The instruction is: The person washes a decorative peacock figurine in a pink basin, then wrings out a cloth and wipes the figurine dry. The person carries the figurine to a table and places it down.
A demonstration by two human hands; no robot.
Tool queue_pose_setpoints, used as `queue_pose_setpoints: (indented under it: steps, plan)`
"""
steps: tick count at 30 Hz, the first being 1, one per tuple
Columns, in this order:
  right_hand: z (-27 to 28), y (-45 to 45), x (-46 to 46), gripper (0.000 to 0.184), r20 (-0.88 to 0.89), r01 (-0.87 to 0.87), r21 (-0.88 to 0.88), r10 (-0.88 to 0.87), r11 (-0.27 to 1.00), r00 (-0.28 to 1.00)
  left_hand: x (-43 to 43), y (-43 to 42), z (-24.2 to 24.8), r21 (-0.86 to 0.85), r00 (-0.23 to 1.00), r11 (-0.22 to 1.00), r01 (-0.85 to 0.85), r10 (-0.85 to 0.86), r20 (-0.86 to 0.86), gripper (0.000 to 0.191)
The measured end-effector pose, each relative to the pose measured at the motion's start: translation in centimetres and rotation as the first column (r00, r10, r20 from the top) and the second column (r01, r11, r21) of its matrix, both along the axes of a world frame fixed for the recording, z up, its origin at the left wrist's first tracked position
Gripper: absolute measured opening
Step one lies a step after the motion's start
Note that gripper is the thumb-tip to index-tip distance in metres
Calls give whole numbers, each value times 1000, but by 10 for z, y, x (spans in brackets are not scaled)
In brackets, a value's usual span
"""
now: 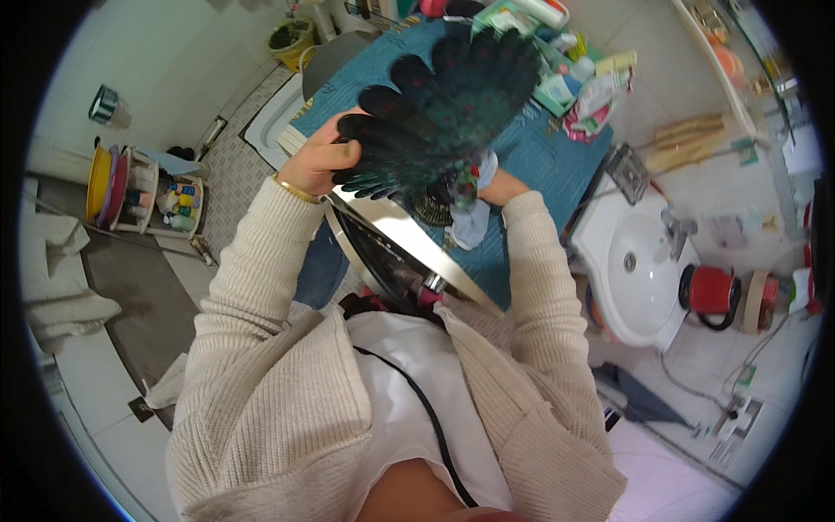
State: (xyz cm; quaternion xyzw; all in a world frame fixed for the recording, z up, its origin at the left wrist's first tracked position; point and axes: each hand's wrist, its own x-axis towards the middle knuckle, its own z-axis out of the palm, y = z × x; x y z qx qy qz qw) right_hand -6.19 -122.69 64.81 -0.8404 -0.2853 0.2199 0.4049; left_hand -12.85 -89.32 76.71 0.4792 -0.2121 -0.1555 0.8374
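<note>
A dark green-black, fan-shaped ornament (450, 111), like a peacock's spread tail with small red spots, stands above the blue-covered table (548, 169). My left hand (324, 156) grips the left edge of the fan, thumb on the near side. Beside the small glossy body (464, 186) at the fan's foot, my right hand (505, 187) holds a pale cloth (471, 225); most of its fingers are hidden behind the cloth and ornament. A dark ribbed round piece (432, 207), apparently the base, shows under the body.
Green trays (554, 98) of bottles and packets sit at the table's far right. A white washbasin (642, 274) and a red kettle (710, 289) are to the right. On the left is a small shelf rack (156, 196) with bottles. A yellow bucket (293, 42) stands beyond the grey stool (336, 62).
</note>
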Motion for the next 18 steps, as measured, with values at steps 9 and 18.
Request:
queue_pose_setpoints:
  steps: [9, 18]
  plan:
    - [0, 2, 10, 55, -89, -81, 61, 86, 995, 992, 11, -14, 7, 25, 999, 998, 55, -55, -4, 65]
    - [7, 37, -78, 34, 249, 386, 407, -508, 827, 825, -11, -27, 23, 149, 994, 984, -98, 90, 60, 56]
